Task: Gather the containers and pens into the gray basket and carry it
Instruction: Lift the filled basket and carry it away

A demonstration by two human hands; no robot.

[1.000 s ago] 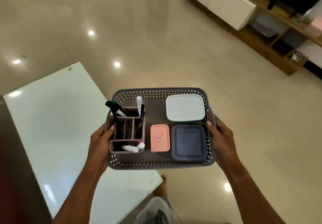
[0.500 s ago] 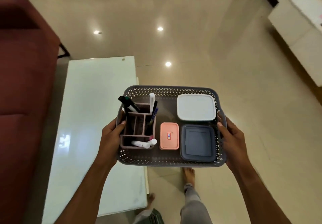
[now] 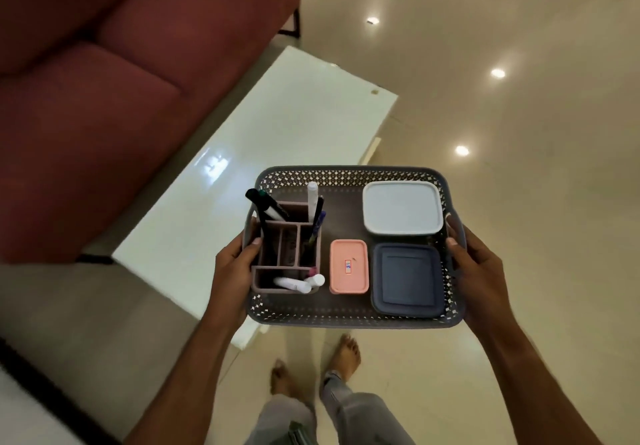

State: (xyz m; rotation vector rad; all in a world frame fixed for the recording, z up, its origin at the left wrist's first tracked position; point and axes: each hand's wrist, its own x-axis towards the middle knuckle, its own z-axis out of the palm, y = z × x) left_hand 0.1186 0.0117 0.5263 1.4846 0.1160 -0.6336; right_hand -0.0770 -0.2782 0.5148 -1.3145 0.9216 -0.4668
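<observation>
I hold the gray basket [image 3: 346, 318] in the air in front of me, level. My left hand [image 3: 233, 266] grips its left handle and my right hand [image 3: 476, 266] grips its right handle. Inside, at the left, stands a mauve pen organizer [image 3: 277, 254] with several pens and markers [image 3: 313, 209] sticking up and lying in it. A small pink container [image 3: 348, 266] sits in the middle. A white-lidded container [image 3: 401, 207] lies at the back right and a dark blue container [image 3: 407, 280] at the front right.
A white glossy low table [image 3: 277, 126] stands under and left of the basket. A dark red sofa [image 3: 104, 81] fills the upper left. Beige tiled floor [image 3: 519, 115] spreads to the right. My bare feet [image 3: 346, 354] are on the floor below the basket.
The view has swung left while I walk: the sofa now fills the upper left and the table lies diagonally. Both hands keep the same hold on the basket.
</observation>
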